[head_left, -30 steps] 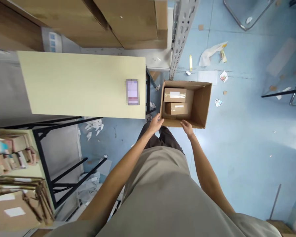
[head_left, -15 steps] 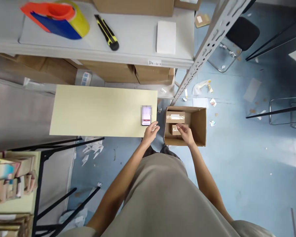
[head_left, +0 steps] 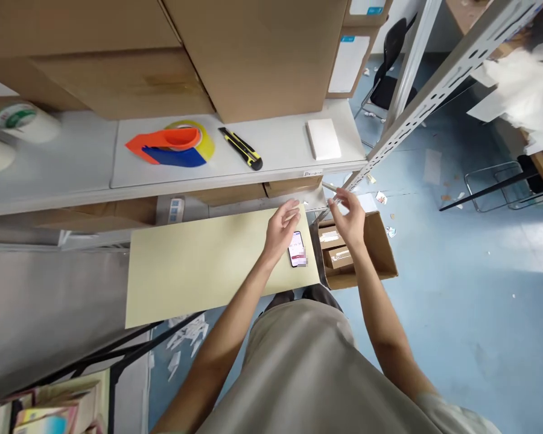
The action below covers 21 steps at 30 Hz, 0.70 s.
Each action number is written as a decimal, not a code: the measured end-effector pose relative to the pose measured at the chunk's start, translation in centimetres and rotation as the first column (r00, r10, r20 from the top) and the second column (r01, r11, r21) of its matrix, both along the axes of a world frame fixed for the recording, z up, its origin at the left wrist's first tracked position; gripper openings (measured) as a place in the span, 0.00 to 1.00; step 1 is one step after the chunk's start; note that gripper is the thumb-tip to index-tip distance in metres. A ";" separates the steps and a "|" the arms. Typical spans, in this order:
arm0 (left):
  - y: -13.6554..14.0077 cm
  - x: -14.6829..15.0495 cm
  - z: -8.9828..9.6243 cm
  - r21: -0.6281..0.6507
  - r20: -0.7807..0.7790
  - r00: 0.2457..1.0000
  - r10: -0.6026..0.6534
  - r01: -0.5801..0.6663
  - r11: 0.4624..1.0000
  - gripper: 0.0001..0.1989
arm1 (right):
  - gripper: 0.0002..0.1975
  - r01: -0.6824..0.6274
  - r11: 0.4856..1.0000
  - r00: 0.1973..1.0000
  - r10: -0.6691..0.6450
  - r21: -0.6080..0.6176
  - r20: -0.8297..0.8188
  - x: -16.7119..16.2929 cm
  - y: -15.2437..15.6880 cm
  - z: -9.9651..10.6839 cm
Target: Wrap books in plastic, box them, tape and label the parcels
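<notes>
My left hand (head_left: 281, 230) is raised over the right end of a pale yellow tabletop (head_left: 199, 259), with its fingers loosely bent and nothing in them. Just below it on that surface lies a phone (head_left: 295, 244) with its screen lit. My right hand (head_left: 350, 218) hovers above an open cardboard box (head_left: 384, 244), thumb and fingers apart, holding nothing I can see. Inside the box sit two smaller taped cartons, the back carton (head_left: 328, 238) and the front carton (head_left: 337, 258). My right forearm hides part of the box.
Ahead, a grey shelf (head_left: 280, 147) carries a tape dispenser (head_left: 176, 144), a yellow-black box cutter (head_left: 241, 149), a white pad (head_left: 323, 140) and large cartons (head_left: 271, 54). A perforated metal post (head_left: 407, 108) rises at the shelf's right end. Paper scraps (head_left: 187, 334) litter the floor.
Both hands have risen and moved forward, the right one away from the cartons in the box. The view has tilted up, showing more of the shelf. The phone stays on the tabletop.
</notes>
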<state>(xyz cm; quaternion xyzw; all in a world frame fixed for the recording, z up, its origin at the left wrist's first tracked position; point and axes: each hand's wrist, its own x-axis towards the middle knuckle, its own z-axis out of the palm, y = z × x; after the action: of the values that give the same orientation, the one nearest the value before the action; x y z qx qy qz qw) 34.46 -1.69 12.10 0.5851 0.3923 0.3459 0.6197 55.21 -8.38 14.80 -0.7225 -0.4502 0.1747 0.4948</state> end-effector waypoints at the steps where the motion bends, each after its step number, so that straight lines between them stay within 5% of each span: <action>1: 1.1 0.1 0.8 0.029 0.026 1.000 0.007 -0.007 1.000 0.28 | 0.29 0.006 1.000 0.996 -0.008 0.024 0.085 0.0 1.8 0.5; 6: 4.7 1.6 3.7 0.117 0.120 0.992 0.040 -0.054 0.992 0.27 | 0.33 0.074 0.997 0.903 -0.080 0.030 0.422 1.6 11.1 0.7; 11: 5.6 2.8 5.0 0.138 0.177 0.980 0.092 -0.118 0.983 0.25 | 0.31 0.225 0.972 0.853 -0.162 -0.070 0.496 2.8 17.0 -0.7; 15: 5.2 4.5 3.9 0.024 0.194 0.966 0.168 -0.176 0.984 0.25 | 0.29 0.214 0.971 0.848 -0.131 -0.107 0.514 3.2 17.4 -0.8; 18: 4.8 6.6 2.2 -0.219 0.212 0.949 0.234 -0.187 0.958 0.23 | 0.30 0.191 0.971 0.853 -0.093 -0.142 0.513 3.0 15.4 -0.3; 21: 4.3 8.9 1.1 -0.443 0.293 0.932 0.212 -0.064 0.894 0.23 | 0.30 0.148 0.982 0.871 -0.075 -0.116 0.485 2.0 11.2 0.2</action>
<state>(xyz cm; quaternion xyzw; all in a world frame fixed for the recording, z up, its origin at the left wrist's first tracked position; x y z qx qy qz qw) 43.39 2.62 13.24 0.3386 0.3885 0.3894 0.7634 57.23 2.83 15.00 -0.8029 -0.5016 -0.0048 0.3220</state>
